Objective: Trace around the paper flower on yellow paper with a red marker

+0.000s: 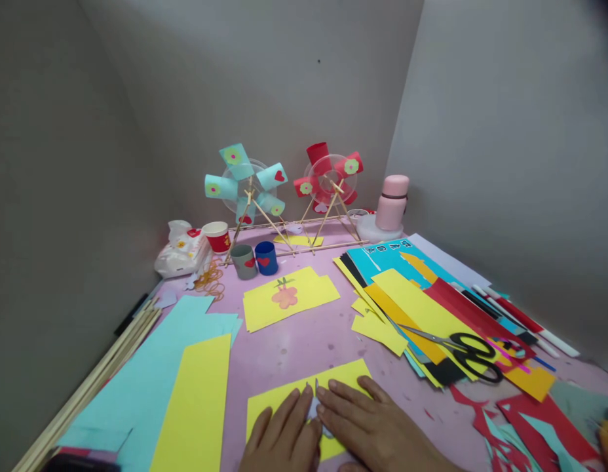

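Left grip (284, 436): Fingers extended and unclenched on the yellow sheet (265, 408); the fingertips meet the left edge of the pale cut-out (314, 408), presumably to keep it flat.
Right grip (370, 419): Palm down from the opposite side of the yellow sheet, likewise straight-fingered and grasping nothing; pressure from both sides probably stops the piece skewing.
Pale cut-out: A small lilac-white piece near the middle of the yellow sheet, between the two sets of fingertips; largely covered, so its outline cannot be told.
Yellow sheet: Landmark for the places given here; flat on the worktop (294, 347), where both hands reach it equally.
Flower card (257, 307): Beyond the yellow sheet, face up, its pink flower (285, 298) lying with the stem pointing away.
Yellow strip (196, 393): Left of the yellow sheet, overlapping light blue sheets (137, 373); seemingly laid aside as stock.
Scissors (474, 354): Right of the yellow sheet, resting on the paper stack (407, 288) with the black handles on the far side from it; apparently parked clear of the hands.
Scraps (534, 419): Farther right of the yellow sheet, red and light blue, likely kept apart from sound paper.
Grey cup (244, 263) and blue cup (266, 258): Upright, well beyond the yellow sheet.
Blue wheel (249, 183) and red wheel (330, 180): Farthest beyond the yellow sheet, raised on stick frames (272, 222) whose splayed legs presumably steady them.
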The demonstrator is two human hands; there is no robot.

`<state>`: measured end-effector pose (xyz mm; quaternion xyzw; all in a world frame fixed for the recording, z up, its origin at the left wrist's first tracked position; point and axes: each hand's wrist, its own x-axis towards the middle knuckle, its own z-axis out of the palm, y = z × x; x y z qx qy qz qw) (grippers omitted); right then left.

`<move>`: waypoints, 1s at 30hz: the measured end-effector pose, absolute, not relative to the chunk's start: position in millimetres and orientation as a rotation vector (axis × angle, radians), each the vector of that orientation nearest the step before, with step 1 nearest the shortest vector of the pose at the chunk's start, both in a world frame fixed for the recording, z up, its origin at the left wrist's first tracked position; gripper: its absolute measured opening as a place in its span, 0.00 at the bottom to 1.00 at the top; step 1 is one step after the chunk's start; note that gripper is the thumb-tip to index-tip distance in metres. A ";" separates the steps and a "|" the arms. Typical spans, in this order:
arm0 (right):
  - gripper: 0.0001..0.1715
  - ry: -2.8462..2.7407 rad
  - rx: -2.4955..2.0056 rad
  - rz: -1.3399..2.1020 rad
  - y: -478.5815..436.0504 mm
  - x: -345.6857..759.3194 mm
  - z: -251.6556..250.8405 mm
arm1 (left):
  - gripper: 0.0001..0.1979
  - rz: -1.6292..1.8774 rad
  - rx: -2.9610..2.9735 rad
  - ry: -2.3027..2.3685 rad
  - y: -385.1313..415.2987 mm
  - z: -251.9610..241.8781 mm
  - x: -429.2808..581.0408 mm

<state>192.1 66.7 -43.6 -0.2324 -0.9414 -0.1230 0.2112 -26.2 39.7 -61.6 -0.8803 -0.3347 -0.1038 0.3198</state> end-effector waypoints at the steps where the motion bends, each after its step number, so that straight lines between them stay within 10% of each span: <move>1: 0.28 -2.628 -0.666 -0.298 65.9 192.1 -43.2 | 0.13 -0.288 -2.350 -0.912 40.1 -61.1 -26.4; 15: 0.25 -2.650 -1.179 0.533 49.5 180.4 -29.0 | 0.09 -0.680 -2.525 -1.138 35.9 -39.7 -14.9; 30: 0.24 -2.442 -1.271 0.532 45.2 182.3 -19.2 | 0.08 -0.577 -2.878 -1.750 48.6 1.6 -8.5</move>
